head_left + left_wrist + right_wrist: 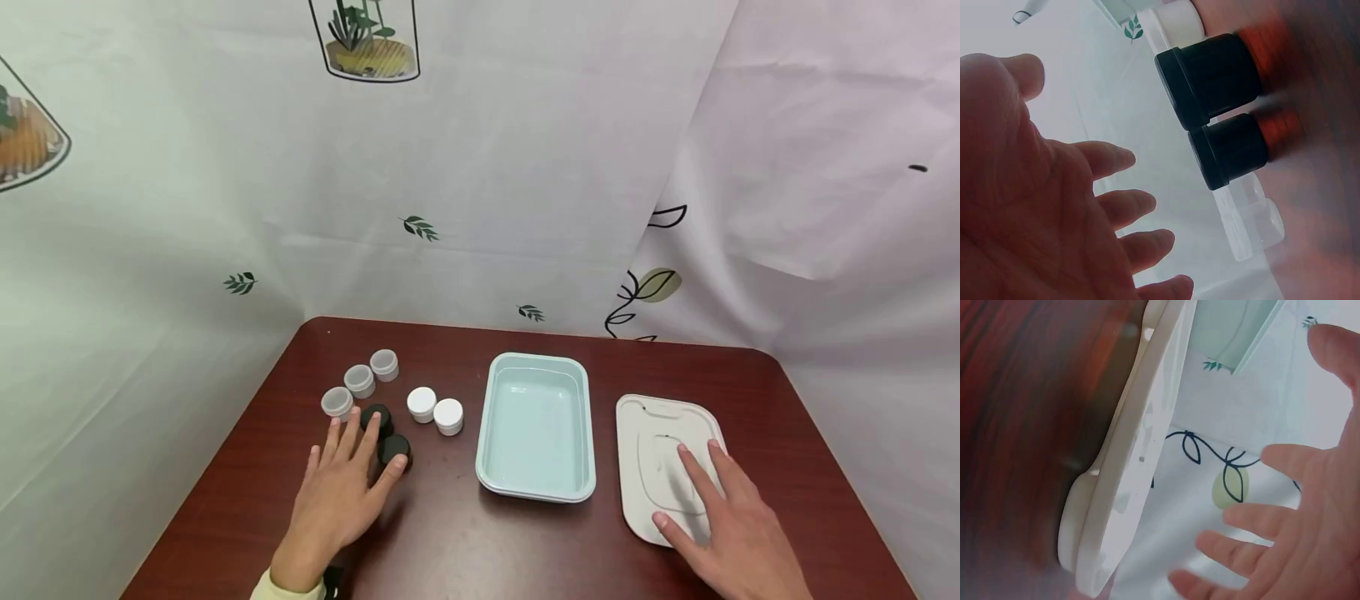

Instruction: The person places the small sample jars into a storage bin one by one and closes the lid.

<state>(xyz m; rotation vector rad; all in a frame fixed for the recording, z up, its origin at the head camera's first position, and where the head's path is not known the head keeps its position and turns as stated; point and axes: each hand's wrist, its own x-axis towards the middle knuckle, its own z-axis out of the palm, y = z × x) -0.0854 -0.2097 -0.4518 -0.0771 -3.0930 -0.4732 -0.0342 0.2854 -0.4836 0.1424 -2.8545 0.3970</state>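
My left hand (337, 496), fingers spread, hovers by two black-lidded small jars (393, 451); the left wrist view shows a gap between its fingers and the black jars (1219, 78). Beyond them stand several small jars: three translucent ones (360, 380) in a slanted row and two with white lids (448, 414). My right hand (742, 533) is spread above a flat white lid (652, 483) lying on the table. In the right wrist view its fingers are apart from the lid (1132, 475). Neither hand holds anything.
A pale blue rectangular tub (536, 492) stands uncovered between the hands, left of the white lid. Everything rests on a dark red-brown table (442, 533) with rounded far corners. A pale printed cloth (525, 167) hangs behind the table and along both sides.
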